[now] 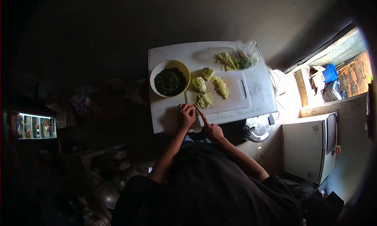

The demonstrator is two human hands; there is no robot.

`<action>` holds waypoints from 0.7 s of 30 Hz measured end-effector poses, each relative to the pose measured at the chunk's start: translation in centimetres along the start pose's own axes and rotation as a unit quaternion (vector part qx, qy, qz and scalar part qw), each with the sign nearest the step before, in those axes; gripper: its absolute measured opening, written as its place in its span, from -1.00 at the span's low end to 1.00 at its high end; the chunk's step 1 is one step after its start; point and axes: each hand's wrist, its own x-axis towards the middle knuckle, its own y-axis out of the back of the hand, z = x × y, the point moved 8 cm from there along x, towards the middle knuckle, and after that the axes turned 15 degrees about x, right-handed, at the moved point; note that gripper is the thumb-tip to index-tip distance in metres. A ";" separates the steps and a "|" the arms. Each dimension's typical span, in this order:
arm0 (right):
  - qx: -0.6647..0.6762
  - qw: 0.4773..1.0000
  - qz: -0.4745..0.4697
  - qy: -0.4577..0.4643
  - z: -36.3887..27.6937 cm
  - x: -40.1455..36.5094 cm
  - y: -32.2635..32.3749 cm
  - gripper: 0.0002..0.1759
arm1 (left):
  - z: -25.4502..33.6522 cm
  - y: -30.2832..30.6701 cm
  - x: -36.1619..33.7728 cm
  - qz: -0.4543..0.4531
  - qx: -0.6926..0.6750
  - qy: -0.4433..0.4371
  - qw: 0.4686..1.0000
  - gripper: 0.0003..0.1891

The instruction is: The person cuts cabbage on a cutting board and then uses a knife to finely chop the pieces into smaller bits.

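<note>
My right hand (213, 132) is closed around a knife (198, 111), index finger stretched along it and the blade pointing toward my left hand. My left hand (187, 114) is curled at the near left edge of the white cutting board (234, 101), fingertips close to the blade. Whatever lies in its fingers is hidden. Just beyond it is a loose heap of shredded cabbage (205, 100). Two pale green cabbage chunks (199, 84) sit further back. A second strip of shredded cabbage (220, 87) lies on the board's middle.
A bowl (182, 67) with chopped dark greens stands on the white table (165, 120), left of the board. Cabbage leaves (227, 61) and a clear plastic bag (248, 53) lie at the back right. A metal pot (259, 128) and a white refrigerator (302, 145) stand to the right.
</note>
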 end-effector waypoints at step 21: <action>0.002 0.998 0.057 0.028 -0.2 0.2 0.7 -0.13 | -0.6 -0.6 -0.5 -0.021 -0.009 0.043 0.999 -0.91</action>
